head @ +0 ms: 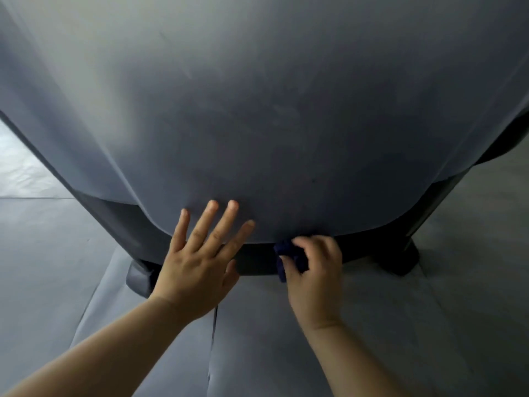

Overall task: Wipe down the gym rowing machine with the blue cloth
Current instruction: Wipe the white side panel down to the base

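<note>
Nearest the camera, two bare forearms reach forward over the grey floor mats (114, 325) to the bottom of the rowing machine's housing (272, 124). The left hand (197, 270) lies flat with fingers spread, its fingertips pressed on the housing just above the lower rim (372, 229). Just to its right, the right hand (315, 279) has fingers and thumb curled round the bunched blue cloth (284, 247) and holds it at the rim, above the dark base bar (254, 262). The rim runs left to right and curves upward toward the right foot (405, 259), so the next stroke probably follows it sideways, with the cloth hand nearer the right stretch. Most of the cloth is buried in the grip, and I cannot tell whether it touches the housing or the bar. Farther off, the housing fills the view and is cut off at the top and both sides.
</note>
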The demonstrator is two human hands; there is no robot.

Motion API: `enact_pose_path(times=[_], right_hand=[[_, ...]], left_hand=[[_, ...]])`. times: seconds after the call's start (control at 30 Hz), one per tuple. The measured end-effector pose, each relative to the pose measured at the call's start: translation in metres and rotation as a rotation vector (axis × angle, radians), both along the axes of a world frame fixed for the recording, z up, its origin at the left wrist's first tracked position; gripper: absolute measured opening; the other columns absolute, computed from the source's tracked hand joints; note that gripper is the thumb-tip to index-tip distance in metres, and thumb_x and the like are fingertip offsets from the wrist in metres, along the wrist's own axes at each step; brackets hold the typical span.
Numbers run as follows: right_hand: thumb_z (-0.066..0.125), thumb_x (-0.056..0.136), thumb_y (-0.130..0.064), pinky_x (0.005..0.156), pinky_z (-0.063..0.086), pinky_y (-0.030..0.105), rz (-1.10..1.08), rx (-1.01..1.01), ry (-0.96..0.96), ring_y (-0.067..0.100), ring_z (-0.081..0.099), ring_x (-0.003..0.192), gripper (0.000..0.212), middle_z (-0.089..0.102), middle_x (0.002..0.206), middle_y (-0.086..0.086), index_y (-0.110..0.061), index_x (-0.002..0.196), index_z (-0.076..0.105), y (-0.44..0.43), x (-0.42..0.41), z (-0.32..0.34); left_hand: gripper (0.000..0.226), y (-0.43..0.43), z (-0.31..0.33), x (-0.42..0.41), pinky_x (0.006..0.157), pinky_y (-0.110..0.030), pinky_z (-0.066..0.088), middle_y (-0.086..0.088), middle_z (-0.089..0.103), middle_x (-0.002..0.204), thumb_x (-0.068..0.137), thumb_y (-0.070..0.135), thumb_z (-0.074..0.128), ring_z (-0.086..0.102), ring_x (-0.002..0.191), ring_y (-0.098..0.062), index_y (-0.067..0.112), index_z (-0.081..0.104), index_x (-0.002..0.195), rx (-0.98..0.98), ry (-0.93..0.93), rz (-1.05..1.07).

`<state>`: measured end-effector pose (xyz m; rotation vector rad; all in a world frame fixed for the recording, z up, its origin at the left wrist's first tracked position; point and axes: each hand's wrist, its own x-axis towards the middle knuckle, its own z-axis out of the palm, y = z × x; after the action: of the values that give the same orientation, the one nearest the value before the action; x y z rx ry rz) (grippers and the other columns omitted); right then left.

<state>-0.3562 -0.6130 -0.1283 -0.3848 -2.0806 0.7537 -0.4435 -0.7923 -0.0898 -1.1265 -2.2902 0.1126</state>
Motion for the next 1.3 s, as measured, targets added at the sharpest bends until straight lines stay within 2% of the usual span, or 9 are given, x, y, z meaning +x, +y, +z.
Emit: enact_pose_path(times=[0.1, 0.23, 0.37, 0.57, 0.67, 0.83, 0.97, 1.2, 1.3], right_hand=[[0.085, 0.07, -0.006, 0.085, 0.043, 0.021, -0.002, 0.017, 0.119, 0.026, 0.056, 0.095, 0.029, 0.059, 0.101, 0.011, -0.006, 0.094, 0.067, -0.012, -0.008, 0.033], [0.089, 0.061, -0.001, 0.088, 0.04, 0.025, 0.054, 0.157, -0.064, 0.022, 0.049, 0.097, 0.036, 0.064, 0.101, 0.01, -0.008, 0.093, 0.074, -0.004, -0.007, 0.005], [0.093, 0.049, -0.001, 0.076, 0.038, 0.025, 0.024, 0.124, -0.285, 0.027, 0.058, 0.084, 0.044, 0.064, 0.095, 0.005, -0.013, 0.086, 0.073, 0.002, -0.003, -0.038], [0.089, 0.062, 0.001, 0.079, 0.052, 0.03, 0.016, 0.003, -0.118, 0.028, 0.06, 0.098, 0.041, 0.06, 0.108, 0.009, -0.009, 0.097, 0.071, -0.013, 0.003, -0.024], [0.088, 0.062, 0.001, 0.088, 0.047, 0.024, 0.049, 0.018, -0.037, 0.023, 0.055, 0.103, 0.04, 0.061, 0.11, 0.009, -0.009, 0.098, 0.072, -0.018, -0.003, -0.021], [0.082, 0.065, -0.006, 0.082, 0.045, 0.025, 0.05, 0.087, -0.165, 0.02, 0.057, 0.094, 0.03, 0.057, 0.109, -0.009, -0.015, 0.094, 0.077, -0.021, -0.007, -0.071], [0.092, 0.048, 0.003, 0.08, 0.043, 0.023, 0.097, 0.057, -0.308, 0.015, 0.052, 0.093, 0.047, 0.053, 0.105, -0.013, -0.014, 0.089, 0.077, -0.023, -0.009, -0.089], [0.078, 0.068, -0.008, 0.097, 0.038, 0.016, 0.074, 0.155, -0.027, 0.019, 0.052, 0.102, 0.028, 0.05, 0.111, -0.003, -0.007, 0.096, 0.075, -0.035, -0.009, -0.019], [0.082, 0.066, 0.002, 0.092, 0.043, 0.024, 0.063, 0.207, -0.111, 0.021, 0.051, 0.098, 0.034, 0.056, 0.109, 0.001, -0.007, 0.098, 0.076, -0.028, -0.014, -0.04]], left_hand=[[0.078, -0.001, 0.008, 0.002, 0.121, -0.055, 0.0, -0.004, -0.012, 0.164, 0.085, 0.04, 0.06, -0.012, 0.151, -0.028, 0.025, 0.024, 0.152, -0.029, -0.016, 0.024], [0.092, -0.003, 0.019, 0.01, 0.12, -0.053, 0.001, -0.004, -0.011, 0.163, 0.076, 0.041, 0.076, -0.012, 0.151, -0.027, 0.025, 0.025, 0.151, -0.076, -0.073, 0.055], [0.09, -0.004, 0.023, 0.015, 0.119, -0.051, -0.001, -0.007, -0.005, 0.163, 0.079, 0.043, 0.073, -0.013, 0.151, -0.027, 0.026, 0.023, 0.152, -0.082, -0.044, 0.069], [0.069, -0.018, 0.015, -0.002, 0.122, -0.05, 0.001, -0.004, -0.003, 0.165, 0.087, 0.04, 0.039, -0.005, 0.152, -0.025, 0.026, 0.02, 0.153, -0.119, 0.022, -0.062], [0.069, -0.021, 0.012, -0.012, 0.122, -0.051, 0.006, -0.004, 0.005, 0.165, 0.086, 0.034, 0.044, 0.003, 0.152, -0.025, 0.025, 0.026, 0.152, -0.085, 0.043, -0.118], [0.071, -0.021, 0.004, -0.021, 0.122, -0.05, 0.003, -0.001, 0.006, 0.165, 0.083, 0.029, 0.047, 0.005, 0.152, -0.025, 0.029, 0.027, 0.151, -0.049, 0.092, -0.193], [0.071, -0.024, -0.001, -0.033, 0.122, -0.049, 0.001, -0.001, 0.002, 0.165, 0.084, 0.03, 0.046, 0.003, 0.152, -0.025, 0.028, 0.026, 0.151, -0.084, 0.155, -0.228], [0.073, -0.025, -0.002, -0.037, 0.122, -0.049, -0.001, -0.001, 0.001, 0.165, 0.085, 0.033, 0.047, 0.0, 0.152, -0.024, 0.028, 0.023, 0.154, -0.064, 0.163, -0.259], [0.074, -0.027, 0.001, -0.034, 0.122, -0.049, -0.001, -0.001, 0.006, 0.165, 0.085, 0.035, 0.046, 0.0, 0.152, -0.024, 0.027, 0.02, 0.155, -0.075, 0.12, -0.251]])
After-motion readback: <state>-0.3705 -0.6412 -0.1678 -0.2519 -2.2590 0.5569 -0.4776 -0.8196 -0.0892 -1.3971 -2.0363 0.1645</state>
